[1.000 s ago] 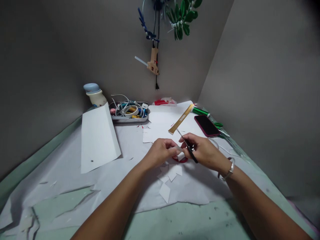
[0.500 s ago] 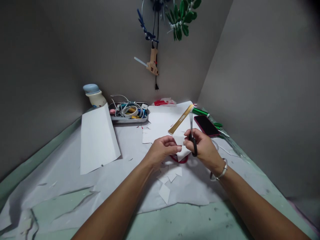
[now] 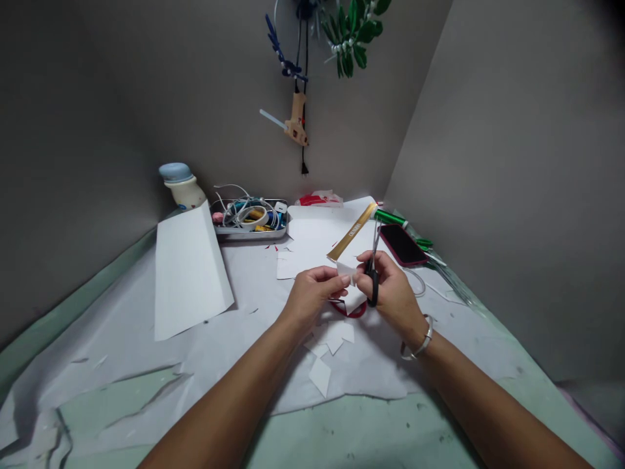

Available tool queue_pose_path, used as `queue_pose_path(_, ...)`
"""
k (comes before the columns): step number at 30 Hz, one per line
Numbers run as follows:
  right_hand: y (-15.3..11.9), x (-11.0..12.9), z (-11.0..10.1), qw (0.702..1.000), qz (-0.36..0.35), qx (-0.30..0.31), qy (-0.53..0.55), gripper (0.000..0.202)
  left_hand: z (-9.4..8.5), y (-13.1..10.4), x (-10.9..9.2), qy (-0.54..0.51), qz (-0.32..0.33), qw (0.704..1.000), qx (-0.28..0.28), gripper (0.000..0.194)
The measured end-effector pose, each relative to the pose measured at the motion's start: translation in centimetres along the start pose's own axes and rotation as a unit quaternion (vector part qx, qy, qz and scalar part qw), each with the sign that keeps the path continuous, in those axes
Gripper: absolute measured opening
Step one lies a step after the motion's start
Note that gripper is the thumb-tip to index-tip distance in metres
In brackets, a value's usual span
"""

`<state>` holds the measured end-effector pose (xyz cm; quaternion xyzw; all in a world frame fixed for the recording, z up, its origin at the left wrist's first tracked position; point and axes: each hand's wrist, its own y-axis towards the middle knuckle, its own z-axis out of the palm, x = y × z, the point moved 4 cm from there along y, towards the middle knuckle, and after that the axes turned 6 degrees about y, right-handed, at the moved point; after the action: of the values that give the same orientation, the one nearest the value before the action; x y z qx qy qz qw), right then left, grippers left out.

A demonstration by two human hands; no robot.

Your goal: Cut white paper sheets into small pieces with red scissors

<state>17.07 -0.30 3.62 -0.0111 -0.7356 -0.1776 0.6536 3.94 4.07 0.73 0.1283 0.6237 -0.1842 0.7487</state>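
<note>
A small piece of white paper (image 3: pixel 346 269) is pinched between both hands above the table. My left hand (image 3: pixel 316 291) is closed, thumb and fingers on the paper's left edge. My right hand (image 3: pixel 388 286) is closed too; its fingertips touch the paper's right side while black-handled scissors (image 3: pixel 373 283) hang in the same grip, blades pointing away from me. Below the hands lie a red ring-shaped thing (image 3: pixel 358 311), partly hidden, and another white paper piece. Several cut paper pieces (image 3: pixel 320 375) lie nearer to me. Just beyond the hands rests a gold strip (image 3: pixel 352 231) with lettering.
A folded white sheet (image 3: pixel 190 277) stands at the left, before a cream jar (image 3: pixel 186 192) with a blue lid. A metal tray (image 3: pixel 254 234) holds tape and cords. A phone (image 3: pixel 403 245) and a green roll (image 3: pixel 390 217) lie right. A glue gun (image 3: pixel 296 120) hangs on the wall.
The small paper has been turned and tilted between my fingers. My right hand, with the scissors, has shifted slightly left and my left thumb has risen a little.
</note>
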Motion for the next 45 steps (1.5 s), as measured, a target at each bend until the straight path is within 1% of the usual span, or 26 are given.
queue_pose_path(3, 0.2, 0.0, -0.1, 1.0, 0.001, 0.024, 0.009, 0.027, 0.1, -0.1, -0.3, 0.041, 0.002, 0.999, 0.003, 0.024)
queue_pose_path(5, 0.2, -0.1, -0.1, 1.0, 0.003, 0.029, 0.012, 0.026, 0.2, -0.3, -0.3, 0.054, 0.002, 0.999, 0.001, 0.025)
queue_pose_path(7, 0.2, -0.1, -0.1, 1.0, 0.001, 0.023, 0.014, 0.026, 0.2, -0.4, -0.3, 0.055, 0.004, 0.998, 0.003, 0.024)
queue_pose_path(12, 0.0, 0.0, 0.0, 1.0, -0.008, 0.007, 0.027, 0.027, 0.6, -0.4, -0.1, 0.032, 0.017, 0.999, 0.028, 0.024)
queue_pose_path(18, 0.0, 0.0, 0.2, 0.999, -0.014, 0.002, 0.029, 0.029, 0.5, -0.2, 0.1, 0.036, 0.027, 0.999, 0.021, 0.021)
queue_pose_path(21, 0.2, 0.1, 0.0, 0.999, -0.014, 0.026, 0.013, 0.027, 0.3, -0.2, 0.1, 0.035, 0.021, 0.999, 0.009, 0.021)
queue_pose_path(24, 0.6, 0.7, -0.9, 0.996, -0.014, 0.083, -0.035, 0.027, 0.1, -0.1, -0.2, 0.023, 0.013, 1.0, 0.001, 0.022)
queue_pose_path(26, 0.9, 1.3, -2.0, 0.985, -0.01, 0.127, -0.115, 0.029, -0.2, 0.1, -0.4, 0.015, 0.007, 1.0, -0.006, 0.022)
queue_pose_path(27, 1.0, 1.6, -2.5, 0.973, -0.01, 0.158, -0.169, 0.029, -0.4, 0.1, -0.5, 0.014, 0.006, 1.0, -0.007, 0.023)
queue_pose_path(29, 0.9, 2.0, -3.4, 0.935, -0.011, 0.225, -0.273, 0.03, -0.6, 0.2, -0.7, 0.022, 0.008, 1.0, -0.001, 0.023)
queue_pose_path(31, 0.8, 2.3, -4.1, 0.913, -0.013, 0.253, -0.32, 0.031, -0.7, 0.3, -0.9, 0.032, 0.013, 0.999, 0.007, 0.023)
queue_pose_path(34, 0.6, 2.8, -4.4, 0.901, -0.014, 0.26, -0.347, 0.031, -0.8, 0.3, -1.0, 0.037, 0.007, 0.999, 0.012, 0.023)
queue_pose_path(38, 0.4, 2.9, -4.2, 0.888, -0.014, 0.266, -0.375, 0.032, -0.8, 0.3, -0.8, 0.029, -0.003, 0.999, 0.022, 0.022)
queue_pose_path(41, 0.3, 3.0, -4.0, 0.888, -0.019, 0.266, -0.375, 0.03, -0.7, 0.4, -0.7, 0.023, -0.006, 0.999, 0.042, 0.02)
queue_pose_path(45, 0.2, 3.0, -3.9, 0.896, -0.023, 0.262, -0.359, 0.027, -0.7, 0.4, -0.7, 0.023, -0.004, 0.999, 0.046, 0.019)
